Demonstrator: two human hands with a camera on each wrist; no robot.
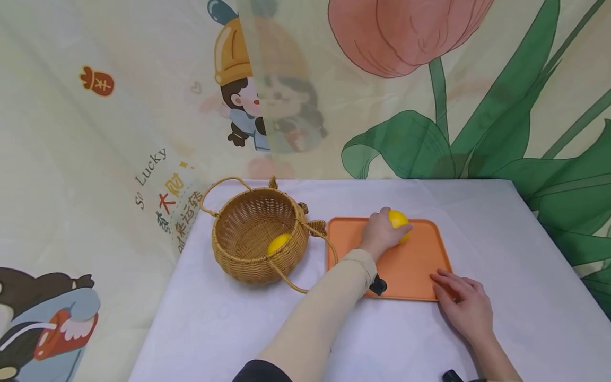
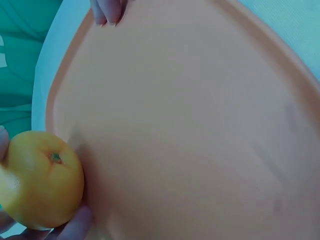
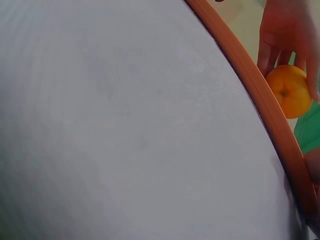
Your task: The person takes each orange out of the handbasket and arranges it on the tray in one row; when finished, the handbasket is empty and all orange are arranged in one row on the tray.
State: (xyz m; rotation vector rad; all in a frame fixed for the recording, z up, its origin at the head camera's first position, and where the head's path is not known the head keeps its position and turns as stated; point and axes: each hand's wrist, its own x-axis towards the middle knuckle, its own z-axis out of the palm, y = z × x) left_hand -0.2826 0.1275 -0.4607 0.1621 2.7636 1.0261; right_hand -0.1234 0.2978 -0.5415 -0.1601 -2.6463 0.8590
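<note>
An orange (image 1: 398, 218) with a small green stem mark is held by my left hand (image 1: 382, 233), fingers and thumb around its sides. It is over the far part of an orange-coloured tray (image 1: 415, 270). The left wrist view shows the fruit (image 2: 42, 180) close up, fingertips at its lower side. At the tray's near right corner, my right hand (image 1: 465, 305) rests with its fingers loosely extended and fingertips on the rim. Left of the tray stands a woven basket (image 1: 248, 270) with a yellow fruit (image 1: 279, 243) inside, partly hidden by the basket wall.
The basket's looped handles (image 1: 288, 281) hang outward, one reaching toward the tray under my left forearm. A white cloth (image 1: 382, 339) covers the table. Printed curtains (image 1: 296, 164) hang right behind the table's far edge and along its left side.
</note>
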